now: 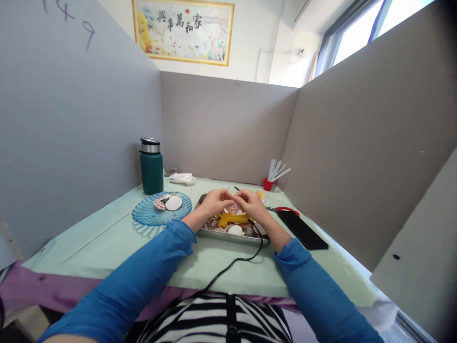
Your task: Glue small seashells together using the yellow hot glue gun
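Observation:
My left hand (215,202) and my right hand (251,204) meet fingertip to fingertip above a metal tray (233,237). Both are closed in a pinch; anything between the fingers is too small or hidden to make out. In the tray, below my hands, lies a yellow glue gun (232,219) with a black cord (235,260) running over the table edge toward me. Around it are shells and small stones, among them a white disc-like shell (235,230). A patterned reddish shell (233,208) shows partly between my wrists.
On the left, a blue scalloped plate (143,213) holds several shells, with a green bottle (152,172) behind it. To the right are a black phone (303,230), red-handled scissors (287,209) and a red cup (268,185) of white sticks. Grey partitions (228,128) enclose the table.

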Demonstrator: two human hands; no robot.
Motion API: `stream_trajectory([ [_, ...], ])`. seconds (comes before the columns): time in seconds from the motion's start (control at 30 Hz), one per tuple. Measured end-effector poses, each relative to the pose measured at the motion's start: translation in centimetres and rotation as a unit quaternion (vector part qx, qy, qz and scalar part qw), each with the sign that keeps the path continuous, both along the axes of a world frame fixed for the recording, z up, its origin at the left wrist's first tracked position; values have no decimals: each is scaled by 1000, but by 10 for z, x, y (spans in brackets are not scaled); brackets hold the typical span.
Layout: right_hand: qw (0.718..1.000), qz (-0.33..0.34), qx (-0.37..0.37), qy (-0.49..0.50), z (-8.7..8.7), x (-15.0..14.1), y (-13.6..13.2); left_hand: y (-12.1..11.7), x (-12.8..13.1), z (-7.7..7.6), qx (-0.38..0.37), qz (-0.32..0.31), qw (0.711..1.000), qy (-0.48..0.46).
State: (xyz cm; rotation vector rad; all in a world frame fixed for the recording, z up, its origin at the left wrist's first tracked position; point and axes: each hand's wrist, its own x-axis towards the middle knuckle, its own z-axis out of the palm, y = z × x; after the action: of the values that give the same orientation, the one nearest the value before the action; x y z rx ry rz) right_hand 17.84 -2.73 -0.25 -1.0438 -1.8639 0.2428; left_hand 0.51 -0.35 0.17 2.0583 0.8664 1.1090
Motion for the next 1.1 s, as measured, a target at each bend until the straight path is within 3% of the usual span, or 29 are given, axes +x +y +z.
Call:
stream_trajectory([
  [0.37, 999, 41, -9, 30, -1, -1, 0, -5, 1, 7, -121, -20, 988, -96],
  [0.57, 999, 46, -8, 6, -1, -1, 1, -3, 0, 6, -125, -17, 989, -76],
  [0.7, 1000, 29, -5, 7, -2, 0, 3, 3, 0, 0, -90, -7, 995, -29],
  [0.83, 999, 20, -17, 22, -2, 1, 4, -2, 0, 3, 10, 35, 998, 49],
  [0.93, 999, 16, -28, 34, -1, 1, 4, -12, 0, 8, 93, 81, 986, 112],
  [1.1, 996, 30, -46, 68, 1, 0, 3, -18, 1, 11, 145, 106, 970, 161],
])
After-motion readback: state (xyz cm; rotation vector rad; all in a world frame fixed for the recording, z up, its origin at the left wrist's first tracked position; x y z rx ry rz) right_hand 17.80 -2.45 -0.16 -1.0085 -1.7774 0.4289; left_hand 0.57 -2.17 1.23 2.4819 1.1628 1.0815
